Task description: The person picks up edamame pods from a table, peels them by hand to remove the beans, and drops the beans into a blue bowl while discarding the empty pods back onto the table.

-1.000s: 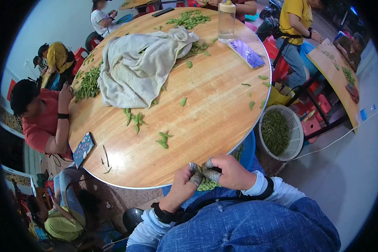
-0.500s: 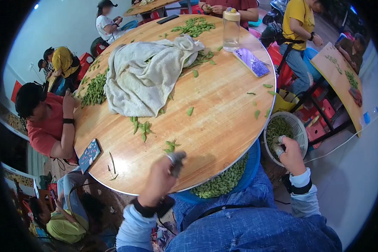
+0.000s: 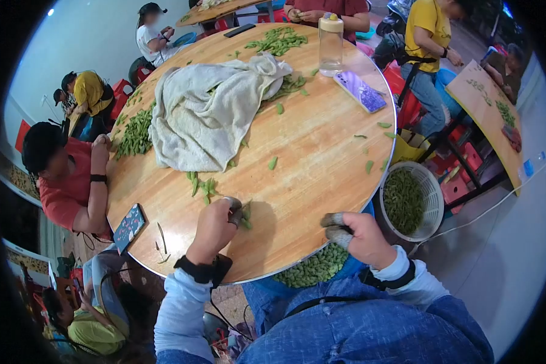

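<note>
My left hand (image 3: 215,227) is at the front of the round wooden table (image 3: 303,164), with grey covers on its fingertips. Its fingers are closed at a few green edamame pods (image 3: 246,216), partly hiding them. At the table's front edge, my right hand (image 3: 361,236) also wears grey finger covers. Its thumb and forefinger are a little apart and I see nothing between them. Below it, a blue basin (image 3: 361,258) of shelled green beans (image 3: 312,269) sits at my lap, partly under the tabletop.
A pale towel (image 3: 203,115) covers part of a pod pile (image 3: 136,133). A bottle (image 3: 330,45), a purple phone (image 3: 359,92) and a patterned phone (image 3: 129,229) lie around the table. A white basket (image 3: 434,200) of green pods stands right. A person in red (image 3: 73,182) sits left.
My right hand has moved left from the white basket to the table's front edge. My left hand has shifted up and left onto the small group of pods.
</note>
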Tool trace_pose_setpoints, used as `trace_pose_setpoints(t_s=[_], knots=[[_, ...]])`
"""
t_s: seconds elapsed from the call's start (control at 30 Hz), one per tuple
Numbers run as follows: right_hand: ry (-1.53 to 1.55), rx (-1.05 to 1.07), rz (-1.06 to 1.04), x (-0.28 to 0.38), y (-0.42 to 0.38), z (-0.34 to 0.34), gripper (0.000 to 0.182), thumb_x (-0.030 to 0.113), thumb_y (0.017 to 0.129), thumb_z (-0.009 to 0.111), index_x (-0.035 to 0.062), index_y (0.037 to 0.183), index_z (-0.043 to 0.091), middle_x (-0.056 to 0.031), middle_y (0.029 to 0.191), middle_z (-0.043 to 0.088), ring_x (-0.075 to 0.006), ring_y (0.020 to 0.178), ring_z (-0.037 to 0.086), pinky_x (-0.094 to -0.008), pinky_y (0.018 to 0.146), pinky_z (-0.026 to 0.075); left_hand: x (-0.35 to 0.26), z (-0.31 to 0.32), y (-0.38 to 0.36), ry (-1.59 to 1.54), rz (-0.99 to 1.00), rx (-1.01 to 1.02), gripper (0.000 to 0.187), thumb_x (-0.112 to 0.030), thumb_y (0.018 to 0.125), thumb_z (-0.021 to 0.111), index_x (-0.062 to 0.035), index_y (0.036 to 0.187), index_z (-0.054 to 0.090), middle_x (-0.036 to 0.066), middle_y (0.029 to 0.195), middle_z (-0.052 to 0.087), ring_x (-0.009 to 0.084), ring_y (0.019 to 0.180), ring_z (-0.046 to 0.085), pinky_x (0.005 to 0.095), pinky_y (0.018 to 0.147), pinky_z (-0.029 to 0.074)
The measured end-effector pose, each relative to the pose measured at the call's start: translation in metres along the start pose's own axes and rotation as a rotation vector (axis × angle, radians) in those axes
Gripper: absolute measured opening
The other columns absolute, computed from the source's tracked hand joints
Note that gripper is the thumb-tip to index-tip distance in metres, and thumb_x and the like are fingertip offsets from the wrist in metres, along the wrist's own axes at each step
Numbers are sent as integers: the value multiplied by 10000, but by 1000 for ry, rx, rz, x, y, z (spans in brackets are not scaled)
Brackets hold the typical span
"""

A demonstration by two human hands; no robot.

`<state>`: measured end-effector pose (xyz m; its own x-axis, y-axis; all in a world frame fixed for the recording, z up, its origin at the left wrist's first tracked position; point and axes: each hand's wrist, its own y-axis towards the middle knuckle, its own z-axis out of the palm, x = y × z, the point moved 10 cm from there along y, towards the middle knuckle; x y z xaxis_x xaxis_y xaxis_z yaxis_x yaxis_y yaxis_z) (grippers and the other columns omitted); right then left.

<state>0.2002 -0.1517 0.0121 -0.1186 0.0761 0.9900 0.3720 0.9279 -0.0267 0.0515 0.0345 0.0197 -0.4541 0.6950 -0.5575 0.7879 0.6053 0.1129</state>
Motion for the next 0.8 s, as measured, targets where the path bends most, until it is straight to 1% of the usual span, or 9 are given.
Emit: trace_pose_setpoints(t_s=[0.07,0.1,0.13,0.2,0.3,0.43,0.53,0.63,0.8], knots=[[109,59,26,0,5,19,193,48,783,589,-38,955,576,-71,853,625,-91,783,542,-251,706,450,3,-2,-15,-347,-215,-63,136,47,707,603,12,837,587,87,718,604,177,612,582,283,556,463],[164,92,33,-1,8,28,196,42,785,585,-39,962,573,-63,863,622,-89,790,538,-248,713,448,1,5,-26,-719,-302,-90,136,8,737,641,27,853,573,57,750,608,94,650,569,218,577,466],[217,123,43,-1,9,37,198,37,787,582,-41,969,570,-55,874,618,-87,797,533,-244,720,446,-7,17,-38,-941,-375,-74,149,-3,751,637,25,879,566,55,767,608,106,681,577,218,615,478],[273,164,19,4,11,51,174,17,793,567,-30,960,571,-29,868,605,-76,801,522,-236,719,437,-35,25,-52,-1023,-333,-122,174,17,735,647,22,889,569,61,790,611,112,703,582,222,634,479],[417,207,74,4,9,65,123,9,807,546,-23,923,576,-5,837,591,-65,783,513,-227,699,433,-54,31,-68,-942,-234,-278,205,32,709,661,18,901,589,79,810,625,134,720,602,230,649,480],[390,231,149,-3,5,61,114,10,821,522,-30,912,577,-9,833,591,-64,780,514,-224,696,435,-79,30,-71,-549,-32,-222,207,65,724,629,44,922,571,102,853,617,150,787,602,255,711,488],[411,238,143,-5,4,61,108,7,824,511,-33,897,578,-13,833,593,-63,776,517,-225,693,436,-84,32,-70,-644,-65,-179,197,55,731,626,34,920,572,99,854,615,145,775,600,260,692,498],[428,241,143,-1,2,59,99,9,823,513,-36,881,579,-17,832,596,-63,774,519,-225,688,436,-72,50,-74,-1162,-273,-137,197,31,737,630,18,924,569,92,855,612,138,743,595,263,644,508],[397,224,149,0,-1,56,107,17,827,514,-42,889,577,-13,827,598,-62,769,519,-222,685,432,-63,54,-80,-1170,-332,-249,207,14,739,636,4,931,557,78,849,605,136,699,585,258,578,500]])
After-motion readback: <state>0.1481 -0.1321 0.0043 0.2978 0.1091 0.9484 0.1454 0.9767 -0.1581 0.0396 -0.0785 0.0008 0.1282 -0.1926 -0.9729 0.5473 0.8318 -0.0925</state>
